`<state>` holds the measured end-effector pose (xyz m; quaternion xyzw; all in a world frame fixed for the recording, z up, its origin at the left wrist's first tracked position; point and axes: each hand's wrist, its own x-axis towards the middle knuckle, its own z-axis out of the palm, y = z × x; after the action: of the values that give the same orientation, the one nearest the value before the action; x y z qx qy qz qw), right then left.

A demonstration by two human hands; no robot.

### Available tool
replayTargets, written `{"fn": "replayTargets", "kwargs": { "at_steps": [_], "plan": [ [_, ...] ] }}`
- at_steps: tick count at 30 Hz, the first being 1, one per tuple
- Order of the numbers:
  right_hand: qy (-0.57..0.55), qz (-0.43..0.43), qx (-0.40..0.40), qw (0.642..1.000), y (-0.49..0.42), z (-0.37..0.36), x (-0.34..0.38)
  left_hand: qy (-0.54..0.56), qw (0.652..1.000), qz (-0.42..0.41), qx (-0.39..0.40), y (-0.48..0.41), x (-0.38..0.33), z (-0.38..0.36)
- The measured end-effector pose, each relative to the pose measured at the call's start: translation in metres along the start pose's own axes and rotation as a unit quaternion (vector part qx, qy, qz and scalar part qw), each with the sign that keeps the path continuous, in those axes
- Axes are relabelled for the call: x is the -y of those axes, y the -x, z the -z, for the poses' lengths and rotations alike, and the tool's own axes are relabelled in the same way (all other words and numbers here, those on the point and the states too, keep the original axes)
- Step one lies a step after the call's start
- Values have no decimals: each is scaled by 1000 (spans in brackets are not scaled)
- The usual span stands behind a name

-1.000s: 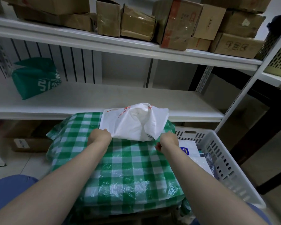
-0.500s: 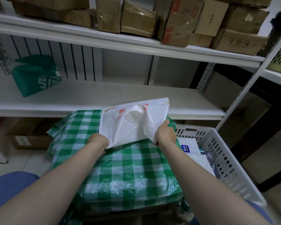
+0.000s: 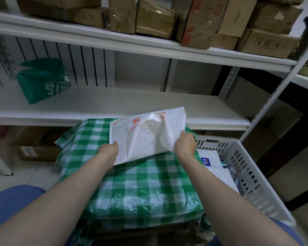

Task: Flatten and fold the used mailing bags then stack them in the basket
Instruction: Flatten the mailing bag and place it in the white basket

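- Hands: your left hand [image 3: 108, 151] grips the near left corner of the white mailing bag [image 3: 146, 137] and your right hand [image 3: 184, 145] grips its right edge, so the crumpled plastic stretches between them.
- You hold the bag over the green checked cover [image 3: 132, 183], probably as a flat bed for pressing and folding.
- The basket [image 3: 254, 185] sits just to your right with folded bags [image 3: 212, 161] already inside, which keeps the drop short.

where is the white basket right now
Head view, lower right: the white basket stands beside the green checked bundle, just right of the right hand.
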<state>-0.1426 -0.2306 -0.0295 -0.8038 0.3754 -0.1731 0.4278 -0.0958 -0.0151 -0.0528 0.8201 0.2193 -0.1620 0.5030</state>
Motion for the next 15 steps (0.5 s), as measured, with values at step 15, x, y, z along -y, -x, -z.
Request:
{"fn": "replayTargets", "kwargs": {
  "at_steps": [15],
  "plan": [
    [222, 136, 37, 965, -35, 63, -36, -253, 931, -183, -189, -6, -10, 34]
  ]
}}
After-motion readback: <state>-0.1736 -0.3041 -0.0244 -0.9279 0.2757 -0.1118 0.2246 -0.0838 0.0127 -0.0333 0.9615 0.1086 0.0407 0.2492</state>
